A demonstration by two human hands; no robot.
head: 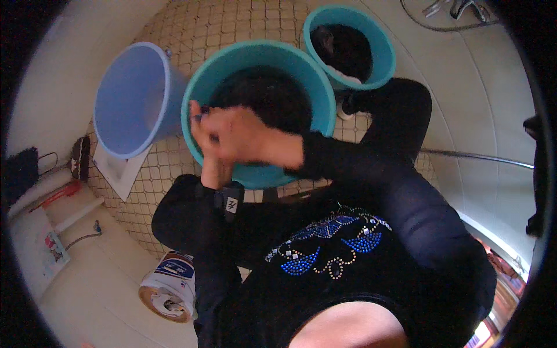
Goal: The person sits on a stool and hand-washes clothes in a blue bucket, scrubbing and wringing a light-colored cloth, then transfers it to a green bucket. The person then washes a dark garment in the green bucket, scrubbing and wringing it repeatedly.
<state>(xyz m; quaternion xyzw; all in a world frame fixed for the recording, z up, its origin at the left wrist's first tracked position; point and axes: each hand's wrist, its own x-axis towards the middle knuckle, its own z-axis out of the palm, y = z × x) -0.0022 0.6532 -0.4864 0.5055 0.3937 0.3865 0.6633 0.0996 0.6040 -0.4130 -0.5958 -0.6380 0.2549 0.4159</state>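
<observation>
Over the left side of a large teal plastic tub, my two hands are pressed together and blurred. My right hand lies across my left hand, covering much of it. Small dark patches of what looks like cloth show between the fingers, and the hands close around it. Most of that cloth is hidden. Dark contents fill the tub's lower part; I cannot tell cloth from dark water there. A black band with a small marked label sits at my left wrist.
A tilted blue plastic bucket stands left of the tub. At the upper right, a smaller teal bucket holds dark contents and something pale at its rim. A white pail is by my left leg. Patterned tiles cover the floor.
</observation>
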